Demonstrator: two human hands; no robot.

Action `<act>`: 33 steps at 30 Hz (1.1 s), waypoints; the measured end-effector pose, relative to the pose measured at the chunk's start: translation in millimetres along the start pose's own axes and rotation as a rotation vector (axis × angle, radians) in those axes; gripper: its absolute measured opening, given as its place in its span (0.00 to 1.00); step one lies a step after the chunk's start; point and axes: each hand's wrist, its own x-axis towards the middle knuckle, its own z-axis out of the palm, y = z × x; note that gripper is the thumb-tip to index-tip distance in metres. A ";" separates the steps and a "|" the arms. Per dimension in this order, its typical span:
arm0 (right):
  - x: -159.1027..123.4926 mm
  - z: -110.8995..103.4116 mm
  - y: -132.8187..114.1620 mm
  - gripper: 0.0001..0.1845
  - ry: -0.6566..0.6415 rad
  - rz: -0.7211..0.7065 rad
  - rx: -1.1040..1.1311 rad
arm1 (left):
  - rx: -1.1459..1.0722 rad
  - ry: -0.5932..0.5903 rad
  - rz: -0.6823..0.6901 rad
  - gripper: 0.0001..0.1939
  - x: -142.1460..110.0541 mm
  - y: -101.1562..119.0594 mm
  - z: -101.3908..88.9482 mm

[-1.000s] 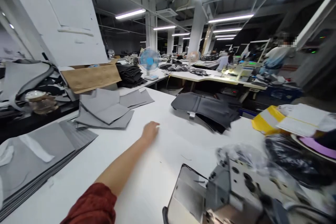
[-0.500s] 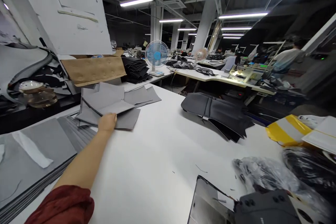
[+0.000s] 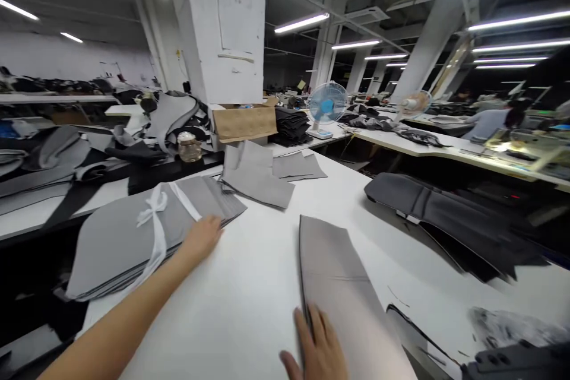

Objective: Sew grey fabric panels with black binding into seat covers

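Observation:
My right hand point(image 3: 318, 347) lies with spread fingers on the left edge of a long grey fabric panel point(image 3: 333, 267), which rests flat on the white table. On the left, my left hand point(image 3: 205, 240) is slightly blurred beside the near edge of a stack of grey panels point(image 3: 120, 225). Its fingers are loosely bent and nothing shows in them. A white strip point(image 3: 158, 231) tied in a bow binds that stack. Just beyond, a loose pile of grey pieces point(image 3: 262, 181) lies fanned out, apart from both hands.
Dark padded pieces point(image 3: 427, 208) lie stacked to the right. A black device point(image 3: 521, 362) and clear plastic point(image 3: 512, 326) are at the lower right. Behind the table stand a cardboard box point(image 3: 244, 122), a blue fan point(image 3: 327, 107), a jar point(image 3: 189, 147) and a white pillar point(image 3: 222, 29).
The view has swung left. My left hand has let go of the loose grey pile and come nearer, beside the tied stack. My right hand and the long grey panel have come into view.

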 end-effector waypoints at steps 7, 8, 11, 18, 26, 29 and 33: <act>7.4 -22.8 26.8 0.26 -0.152 0.284 0.099 | -0.028 -0.156 -0.170 0.16 -4.9 -97.5 1.3; 7.3 -34.6 28.6 0.26 -0.186 0.363 0.125 | -0.053 -0.163 -0.168 0.16 -3.5 -98.8 0.6; 10.6 -65.0 34.5 0.25 -0.257 0.550 0.182 | -0.120 -0.169 -0.178 0.17 1.4 -104.0 -8.8; 19.8 -90.3 43.9 0.19 -0.192 0.508 0.002 | -0.325 -0.102 -0.067 0.28 -29.0 -41.0 -48.1; -57.4 -85.5 -10.7 0.19 -0.090 0.326 0.090 | -0.741 -0.489 0.575 0.35 -148.1 224.6 -0.2; -82.6 -90.5 -18.9 0.18 -0.011 0.307 0.203 | -0.640 -0.602 0.770 0.29 -151.3 283.6 14.7; -87.7 -106.5 -18.8 0.19 -0.059 0.391 0.332 | -0.447 -0.461 0.971 0.19 -115.2 322.2 15.5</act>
